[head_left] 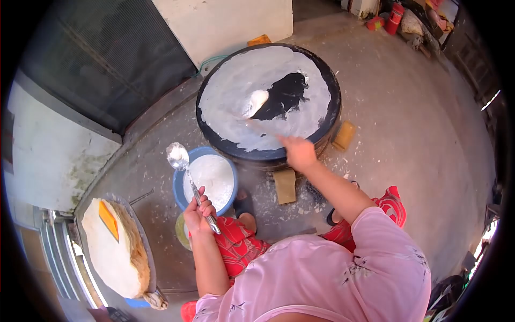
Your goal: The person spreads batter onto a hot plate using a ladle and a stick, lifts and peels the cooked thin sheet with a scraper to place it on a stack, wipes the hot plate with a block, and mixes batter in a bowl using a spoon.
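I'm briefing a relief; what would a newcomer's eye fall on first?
First, the large round black griddle at upper centre, coated with greyish-white batter around a bare patch. Next, the shiny metal ladle in the left hand, seen against the round blue tub. Then, lower left, a thick stack of cream-coloured sheets topped by an orange flat piece.

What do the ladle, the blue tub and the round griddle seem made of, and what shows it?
Ladle: polished metal, probably steel, from its bright reflections.
Blue tub: likely smooth plastic, given its even colour.
Round griddle: perhaps cast iron, matt black where bare.
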Motion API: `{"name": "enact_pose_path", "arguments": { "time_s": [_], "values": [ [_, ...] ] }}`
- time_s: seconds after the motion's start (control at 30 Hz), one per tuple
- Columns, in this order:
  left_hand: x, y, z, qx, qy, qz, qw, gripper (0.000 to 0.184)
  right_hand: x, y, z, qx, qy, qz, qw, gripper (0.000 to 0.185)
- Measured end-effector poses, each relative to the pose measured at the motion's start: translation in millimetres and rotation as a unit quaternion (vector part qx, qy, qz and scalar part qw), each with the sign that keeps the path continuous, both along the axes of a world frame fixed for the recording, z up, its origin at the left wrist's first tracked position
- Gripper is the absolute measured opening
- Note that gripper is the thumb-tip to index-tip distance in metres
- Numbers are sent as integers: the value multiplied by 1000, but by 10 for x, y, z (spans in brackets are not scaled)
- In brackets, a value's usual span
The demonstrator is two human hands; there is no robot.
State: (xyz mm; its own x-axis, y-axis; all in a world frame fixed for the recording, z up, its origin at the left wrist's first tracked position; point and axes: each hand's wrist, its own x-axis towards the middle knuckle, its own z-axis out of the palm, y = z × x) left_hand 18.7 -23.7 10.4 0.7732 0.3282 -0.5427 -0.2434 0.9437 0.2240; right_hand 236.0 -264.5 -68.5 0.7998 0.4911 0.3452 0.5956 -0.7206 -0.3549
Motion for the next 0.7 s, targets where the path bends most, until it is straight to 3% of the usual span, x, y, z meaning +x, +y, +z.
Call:
{"name": "enact_pose_path", "arguments": {
  "time_s": [0.1, 0.17, 0.27, 0.3, 0.37, 0.43, 0.5, 0.63, 0.7],
  "values": [
    [-25, 13, -39, -16, -3, -13, 1000, 32, 359, -223, 122, -77, -7, -97, 992, 46],
    [-31, 18, -47, -12, 9, -12, 1000, 32, 397, -248, 150, -9, 37, -146, 989, 44],
    [3, 4, -9, 5, 26, -2, 1000, 33, 44, -110, 145, 55, 62, -138, 987, 42],
    [17, -11, -1, 14, 33, 8, 999, 33, -74, -105, 165, 62, 16, -43, 997, 40],
    [26, -14, -5, -3, 27, 4, 1000, 33, 44, -197, 43, -11, -10, -24, 1000, 39],
    [10, -11, -23, -18, 24, -1, 1000, 32, 380, -361, 33, -65, -5, -133, 989, 39],
    [-6, 2, -59, 0, 21, -21, 1000, 32, 481, -454, 152, -72, 3, -156, 985, 38],
    [25, -18, -15, -10, 32, -7, 999, 32, 163, -355, 193, 76, 126, -228, 962, 40],
    [48, -30, -11, 6, 25, 4, 1000, 34, -89, -278, 73, 46, 75, -98, 991, 41]
  ]
}}
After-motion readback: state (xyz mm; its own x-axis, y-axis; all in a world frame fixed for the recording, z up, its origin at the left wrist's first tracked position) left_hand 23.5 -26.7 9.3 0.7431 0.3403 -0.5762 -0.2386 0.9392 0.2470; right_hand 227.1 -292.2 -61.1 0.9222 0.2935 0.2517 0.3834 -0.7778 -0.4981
